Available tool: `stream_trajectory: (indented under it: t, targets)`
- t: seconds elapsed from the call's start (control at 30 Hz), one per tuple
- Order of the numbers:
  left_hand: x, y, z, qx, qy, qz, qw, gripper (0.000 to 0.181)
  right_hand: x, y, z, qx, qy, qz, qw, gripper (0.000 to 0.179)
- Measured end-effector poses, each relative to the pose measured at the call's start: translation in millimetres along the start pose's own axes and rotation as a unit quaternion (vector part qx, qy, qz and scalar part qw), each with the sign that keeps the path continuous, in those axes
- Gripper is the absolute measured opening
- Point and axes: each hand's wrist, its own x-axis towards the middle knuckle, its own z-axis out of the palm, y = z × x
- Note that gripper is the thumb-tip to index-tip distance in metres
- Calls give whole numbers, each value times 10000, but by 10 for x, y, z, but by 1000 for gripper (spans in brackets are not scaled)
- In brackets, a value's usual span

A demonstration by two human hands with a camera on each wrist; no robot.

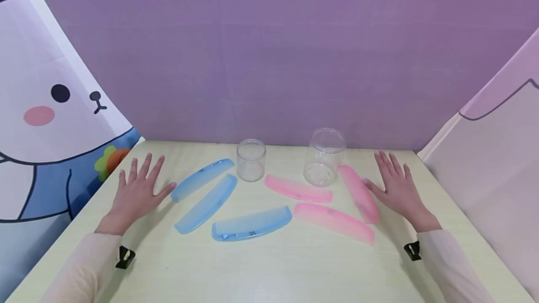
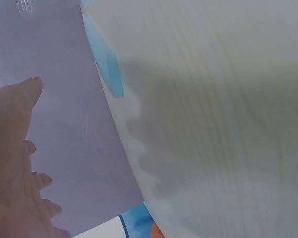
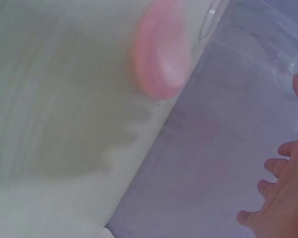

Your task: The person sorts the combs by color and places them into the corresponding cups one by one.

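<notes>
My left hand (image 1: 136,191) is spread with straight fingers at the left of the table, its thumb tip beside a blue comb (image 1: 203,179). Two more blue combs lie nearby, one slanted (image 1: 206,205) and another blue comb (image 1: 251,224) nearer the front. On the right, my right hand (image 1: 400,191) is likewise spread and holds nothing; its thumb tip is close to an upright-slanting pink comb (image 1: 359,194). Left of that lie a pink comb (image 1: 299,189) and a longer pink comb (image 1: 334,222). In the right wrist view the pink comb (image 3: 161,54) shows past the fingers.
A small clear cup (image 1: 251,160) stands behind the blue combs, and a taller clear cup (image 1: 324,157) behind the pink ones. The pale table (image 1: 269,270) meets a purple cloth (image 1: 269,60) at the back. Printed cloths hang at both sides.
</notes>
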Motion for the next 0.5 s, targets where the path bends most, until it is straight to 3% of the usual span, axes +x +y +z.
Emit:
stream_trajectory:
  t: [0.23, 0.5]
  targets:
    - [39, 62, -9, 13, 82, 78, 9999, 82, 78, -100, -68, -6, 247, -161, 9996, 79]
    - [101, 177, -37, 155, 313, 376, 9987, 83, 188, -268, -129, 114, 729, -367, 9966, 78]
